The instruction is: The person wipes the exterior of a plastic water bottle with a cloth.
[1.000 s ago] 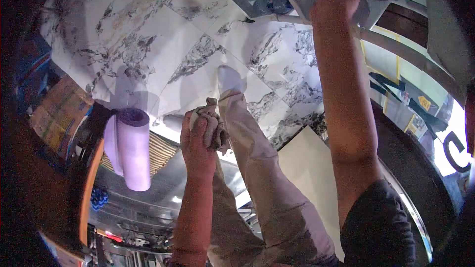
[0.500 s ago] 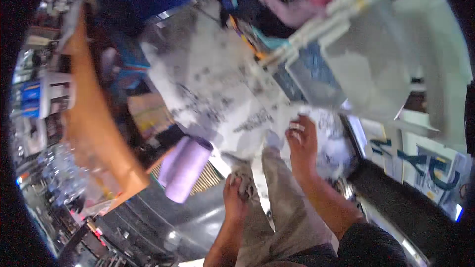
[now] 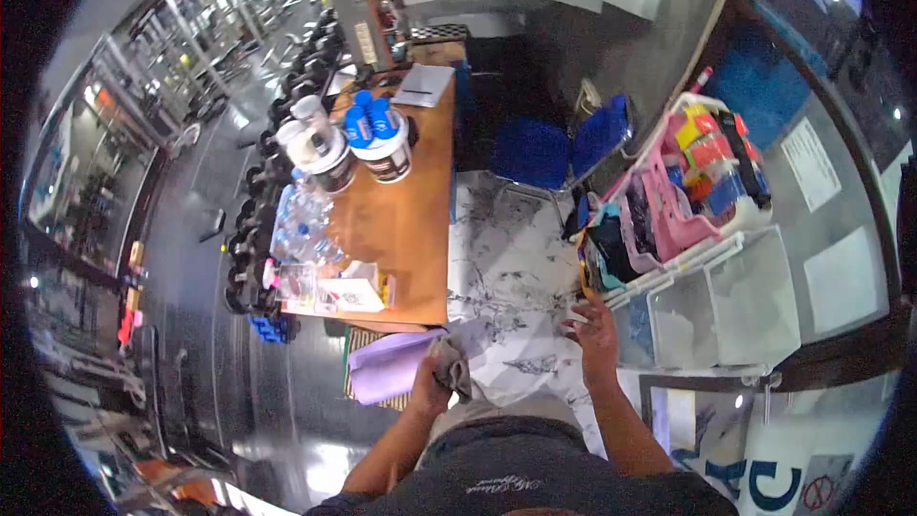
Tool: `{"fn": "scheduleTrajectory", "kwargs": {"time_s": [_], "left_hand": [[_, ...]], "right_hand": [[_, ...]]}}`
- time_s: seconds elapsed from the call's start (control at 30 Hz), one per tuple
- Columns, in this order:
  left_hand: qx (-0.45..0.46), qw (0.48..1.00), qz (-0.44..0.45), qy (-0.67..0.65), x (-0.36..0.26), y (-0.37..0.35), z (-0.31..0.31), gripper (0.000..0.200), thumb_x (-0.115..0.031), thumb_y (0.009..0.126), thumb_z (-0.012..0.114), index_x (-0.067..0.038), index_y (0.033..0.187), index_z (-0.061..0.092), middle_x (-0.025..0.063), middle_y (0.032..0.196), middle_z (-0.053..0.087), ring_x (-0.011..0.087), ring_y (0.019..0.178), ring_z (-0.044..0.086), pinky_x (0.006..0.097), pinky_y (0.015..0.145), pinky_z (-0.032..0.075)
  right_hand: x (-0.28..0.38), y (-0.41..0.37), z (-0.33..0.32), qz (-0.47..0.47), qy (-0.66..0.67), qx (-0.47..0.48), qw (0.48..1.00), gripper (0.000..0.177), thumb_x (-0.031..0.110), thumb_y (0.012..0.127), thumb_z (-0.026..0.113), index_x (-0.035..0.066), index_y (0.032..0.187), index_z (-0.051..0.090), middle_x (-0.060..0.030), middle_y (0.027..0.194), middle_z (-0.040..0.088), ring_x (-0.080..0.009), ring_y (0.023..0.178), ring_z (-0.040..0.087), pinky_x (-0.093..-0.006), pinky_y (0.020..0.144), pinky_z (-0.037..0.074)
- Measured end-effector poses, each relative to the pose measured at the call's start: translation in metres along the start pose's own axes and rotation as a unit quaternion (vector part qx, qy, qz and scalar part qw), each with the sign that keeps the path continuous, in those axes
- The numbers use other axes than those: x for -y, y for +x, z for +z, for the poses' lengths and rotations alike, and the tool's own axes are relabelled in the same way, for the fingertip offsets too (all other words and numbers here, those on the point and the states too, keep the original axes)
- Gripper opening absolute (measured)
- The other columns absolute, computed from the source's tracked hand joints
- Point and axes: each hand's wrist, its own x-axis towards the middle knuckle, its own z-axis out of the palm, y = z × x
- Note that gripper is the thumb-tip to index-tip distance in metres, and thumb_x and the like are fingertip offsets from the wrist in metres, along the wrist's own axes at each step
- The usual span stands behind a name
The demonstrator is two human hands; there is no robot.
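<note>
My left hand (image 3: 431,388) is closed on a crumpled grey-brown cloth (image 3: 452,370), in front of my waist. Just beyond it lies a rolled purple mat (image 3: 390,369), on a striped mat near the desk's front edge. My right hand (image 3: 594,336) is raised over the marbled floor with its fingers apart and slightly curled, close to the corner of the clear plastic drawers (image 3: 676,323). Small pale bands show at its fingers, too blurred to make out.
The wooden desk (image 3: 413,220) bears tubs, blue-capped containers, plastic bottles and a small white box (image 3: 358,289). Blue chairs (image 3: 531,155) stand beyond. A pink basket (image 3: 671,220) and colourful items sit above the drawers. Dumbbells line the desk's left side.
The view has swung up and left, bringing the whole desk and the gym into sight. My left hand still holds the cloth, and my right hand remains raised with fingers apart.
</note>
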Motion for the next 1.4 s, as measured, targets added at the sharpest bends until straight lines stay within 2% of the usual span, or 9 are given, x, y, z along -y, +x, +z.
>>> {"fn": "scheduleTrajectory", "kwargs": {"time_s": [0.1, 0.23, 0.43, 0.6, 0.8, 0.97, 1.0, 1.13, 1.4], "left_hand": [[0.089, 0.993, 0.073, 0.035, -0.031, -0.013, 0.004, 0.08, -0.052, 0.089, 0.077, -0.013, 0.151, 0.046, 0.0094, 0.132, 0.063, 0.0281, 0.117, 0.064, 0.0443, 0.099, 0.056], [0.016, 0.997, 0.063, -0.037, -0.044, -0.002, 0.023, 0.075, -0.035, 0.086, 0.076, -0.009, 0.149, 0.046, 0.0102, 0.128, 0.062, 0.025, 0.116, 0.064, 0.0409, 0.098, 0.055], [0.088, 0.985, 0.144, -0.036, -0.048, 0.042, 0.068, 0.067, -0.036, 0.092, 0.069, -0.004, 0.146, 0.049, 0.0084, 0.13, 0.063, 0.0225, 0.114, 0.064, 0.0376, 0.097, 0.055], [-0.042, 0.974, 0.186, -0.123, -0.051, 0.079, 0.105, 0.056, -0.035, 0.095, 0.059, -0.004, 0.142, 0.052, 0.012, 0.122, 0.066, 0.0256, 0.107, 0.065, 0.0393, 0.093, 0.054], [-0.075, 0.921, 0.328, -0.197, -0.062, 0.078, 0.118, 0.058, -0.04, 0.093, 0.055, -0.005, 0.139, 0.055, 0.0127, 0.124, 0.066, 0.0293, 0.11, 0.065, 0.0426, 0.094, 0.054], [-0.155, 0.862, 0.406, -0.262, -0.058, 0.046, 0.101, 0.063, -0.043, 0.089, 0.056, -0.006, 0.14, 0.056, 0.0148, 0.125, 0.067, 0.032, 0.108, 0.067, 0.0482, 0.095, 0.054], [-0.13, 0.871, 0.394, -0.263, -0.049, 0.038, 0.077, 0.064, -0.04, 0.09, 0.055, -0.006, 0.144, 0.055, 0.0117, 0.138, 0.064, 0.0318, 0.127, 0.059, 0.0469, 0.112, 0.043], [-0.24, 0.822, 0.411, -0.312, -0.054, 0.026, 0.082, 0.055, -0.043, 0.09, 0.056, -0.007, 0.13, 0.065, 0.0129, 0.117, 0.071, 0.0334, 0.104, 0.068, 0.0496, 0.091, 0.055], [-0.306, 0.745, 0.495, -0.327, -0.057, 0.03, 0.073, 0.057, -0.04, 0.093, 0.057, -0.005, 0.139, 0.058, 0.0129, 0.124, 0.068, 0.0314, 0.114, 0.064, 0.0466, 0.1, 0.05]], "right_hand": [[0.02, 0.009, 0.025, -0.018, -0.008, 0.011, 1.0, 0.049, 0.007, 0.101, 0.06, 0.005, 0.147, 0.045, -0.0146, 0.127, 0.061, -0.0259, 0.106, 0.068, -0.039, 0.09, 0.056], [0.033, 0.033, 0.045, -0.019, -0.027, 0.05, 0.998, 0.046, 0.009, 0.101, 0.061, 0.004, 0.145, 0.048, -0.0127, 0.119, 0.064, -0.025, 0.103, 0.07, -0.038, 0.087, 0.057], [0.027, 0.123, 0.047, -0.022, -0.038, 0.149, 0.988, 0.049, 0.015, 0.099, 0.069, 0.004, 0.143, 0.049, -0.0118, 0.116, 0.065, -0.0248, 0.1, 0.071, -0.0367, 0.084, 0.057], [0.038, 0.206, 0.061, -0.007, -0.05, 0.242, 0.969, 0.047, 0.011, 0.1, 0.066, 0.004, 0.143, 0.048, -0.0127, 0.116, 0.065, -0.0235, 0.098, 0.071, -0.0353, 0.085, 0.058], [0.033, 0.292, 0.126, 0.004, -0.034, 0.376, 0.926, 0.045, 0.011, 0.1, 0.066, 0.004, 0.141, 0.051, -0.009, 0.115, 0.064, -0.0207, 0.098, 0.068, -0.0338, 0.084, 0.057], [0.013, 0.314, 0.193, 0.007, -0.039, 0.468, 0.883, 0.045, 0.01, 0.1, 0.065, 0.006, 0.143, 0.051, -0.0074, 0.115, 0.062, -0.019, 0.098, 0.068, -0.0331, 0.082, 0.057], [0.011, 0.312, 0.208, 0.013, -0.038, 0.479, 0.877, 0.045, 0.009, 0.1, 0.065, 0.007, 0.143, 0.051, -0.0075, 0.115, 0.062, -0.0188, 0.098, 0.068, -0.0329, 0.082, 0.057], [0.007, 0.306, 0.256, 0.034, -0.073, 0.522, 0.849, 0.047, 0.007, 0.1, 0.065, 0.005, 0.144, 0.047, -0.0101, 0.117, 0.06, -0.0201, 0.102, 0.068, -0.0326, 0.08, 0.057], [-0.047, 0.341, 0.35, 0.057, -0.122, 0.597, 0.79, 0.047, 0.007, 0.098, 0.068, 0.007, 0.141, 0.05, -0.0093, 0.117, 0.061, -0.0181, 0.095, 0.068, -0.0311, 0.08, 0.057]]}}
